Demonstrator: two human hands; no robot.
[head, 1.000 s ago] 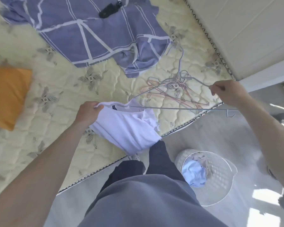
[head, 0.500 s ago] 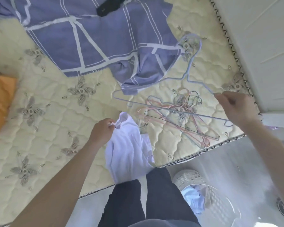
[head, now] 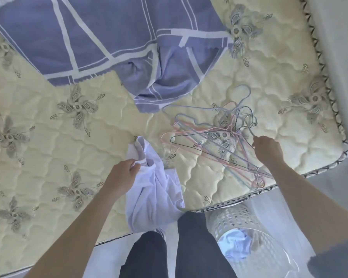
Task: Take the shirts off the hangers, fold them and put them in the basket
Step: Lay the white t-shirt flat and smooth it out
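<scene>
On the bed's [head: 48,157] near edge, the left grip [head: 125,173] holds the white shirt [head: 153,197] bunched; the right grip [head: 267,149] pinches a hanger [head: 249,130] (it may snag the pile [head: 219,141]).

Just one camera here — it sits on the person's head. It looks forward and steeply down at the bed [head: 48,157], from above and close by. The left hand [head: 122,177] and right hand [head: 266,148] are near, mid-picture. The person's legs [head: 197,247] and the basket [head: 229,219] show at the bottom — right under the camera.
</scene>
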